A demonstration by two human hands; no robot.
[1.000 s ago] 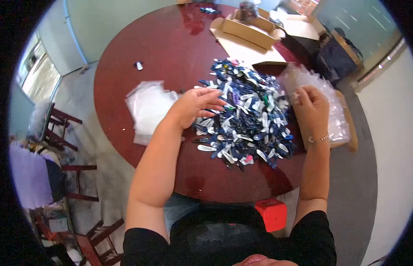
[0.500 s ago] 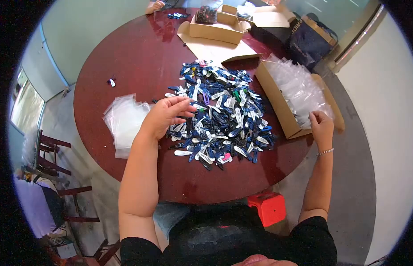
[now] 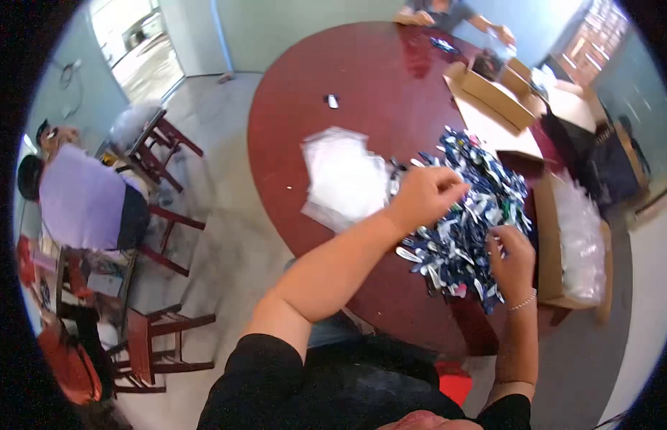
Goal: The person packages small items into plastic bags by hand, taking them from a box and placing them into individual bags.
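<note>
A heap of blue, black and white hair clips point(image 3: 448, 247) lies on the dark red round table point(image 3: 312, 79). Over the heap's upper left part is my left hand point(image 3: 426, 195), its thumb and fingers curled towards each other; anything between the fingertips is too small to name. My right hand point(image 3: 512, 261), with a beaded bracelet at the wrist, is over the heap's right side with curled fingers, and what it holds, if anything, is blurred. Clear plastic bags point(image 3: 344, 175) lie stacked left of the heap. More clear bags point(image 3: 578, 236) fill a long cardboard box point(image 3: 550, 247) at the right.
Across the table another person's hands point(image 3: 502, 34) are near an open cardboard box point(image 3: 495, 100). A few clips point(image 3: 332, 101) lie apart on the table. At the left are wooden stools point(image 3: 165, 333) and a seated person in purple point(image 3: 83, 193). A red stool point(image 3: 454, 383) stands below the table edge.
The view has turned left, so the table appears further right. My right hand has moved from the bag box to the clip heap. My left hand has stayed over the heap, its fingers now more curled.
</note>
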